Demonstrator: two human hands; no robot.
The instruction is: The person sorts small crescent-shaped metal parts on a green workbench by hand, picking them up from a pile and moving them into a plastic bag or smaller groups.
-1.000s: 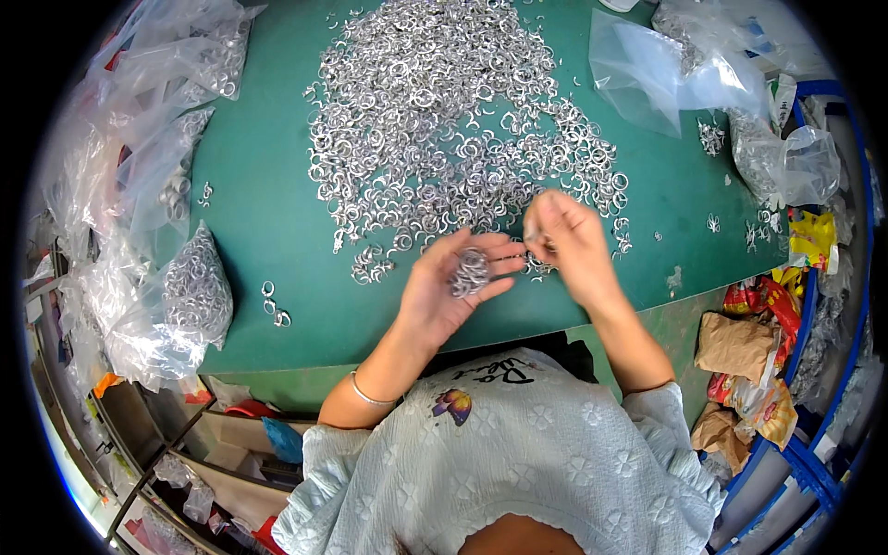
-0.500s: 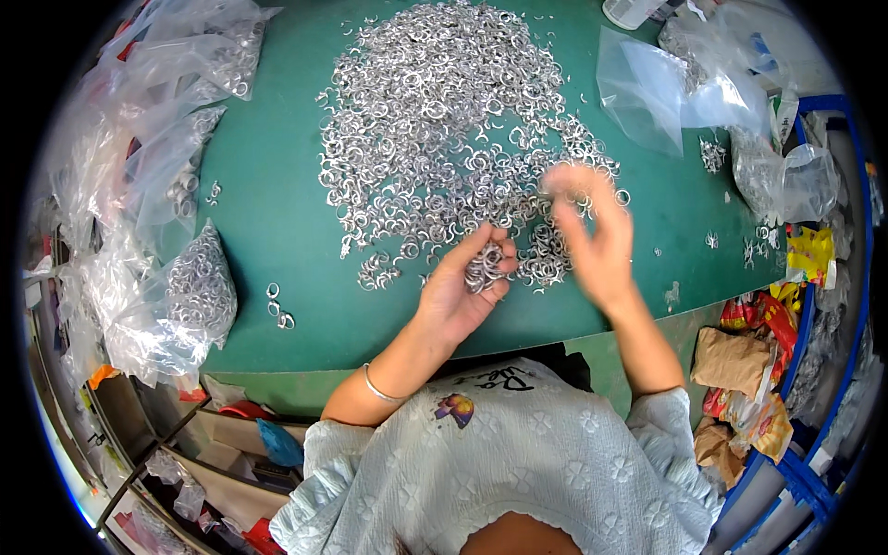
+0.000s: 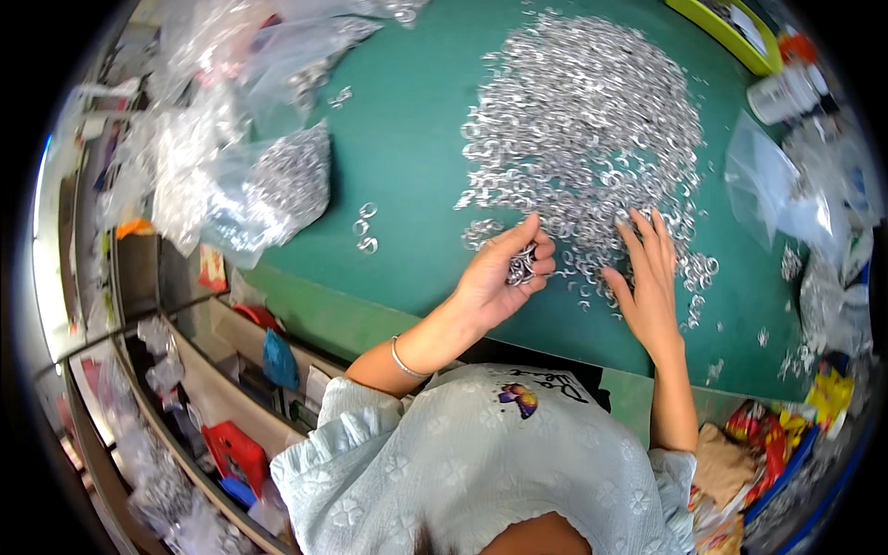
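Note:
A wide heap of small silvery metal rings [image 3: 583,102] spreads over the green tabletop [image 3: 407,111]. At its near edge my left hand [image 3: 504,268] is cupped, palm up, with the fingers curled round a handful of rings [image 3: 522,266]. To the right, my right hand [image 3: 647,282] lies palm down over loose rings, its fingers stretched out and spread, the tips touching the heap. What lies beneath that palm is hidden. Several rings [image 3: 698,271] sit in a small cluster just right of this hand. A little row of rings [image 3: 366,228] rests apart on the left.
Clear plastic bags filled with rings [image 3: 291,180] crowd the table's left side. A white bottle [image 3: 786,94] and a yellow-green tray [image 3: 731,32] stand at the far right, near an open plastic bag [image 3: 763,180]. Shelves with a red plastic item [image 3: 234,458] are below left.
The whole view has turned and shifted, so the heap appears farther right. My right hand has come down onto the rings with fingers spread. My left hand still holds its handful.

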